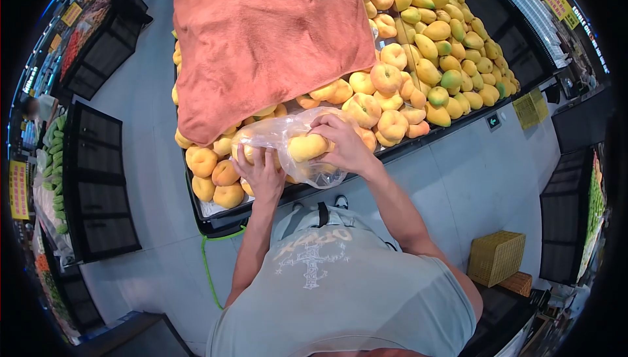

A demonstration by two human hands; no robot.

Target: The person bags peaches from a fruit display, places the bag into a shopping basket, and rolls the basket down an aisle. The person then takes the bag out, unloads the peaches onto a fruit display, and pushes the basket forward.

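My right hand (pixel 341 144) grips a flat yellow peach (pixel 307 148) over a clear plastic bag (pixel 278 128). The thumb and fingers wrap its right side. To its left, my left hand (pixel 263 172) closes its fingers on the bag, pressing it over a yellow peach (pixel 245 149) that shows through the plastic. The bag lies along the front edge of the display, on top of more peaches. Loose orange-yellow peaches (pixel 227 195) sit just left of my left hand, and others (pixel 392 125) lie right of my right hand.
A reddish-orange cloth (pixel 275 36) covers much of the peach pile. Mangoes (pixel 451 63) are heaped at the right. The stand's black rim (pixel 418 144) runs in front of me. A woven basket (pixel 496 258) stands behind at right; a green cord (pixel 208 272) hangs at left.
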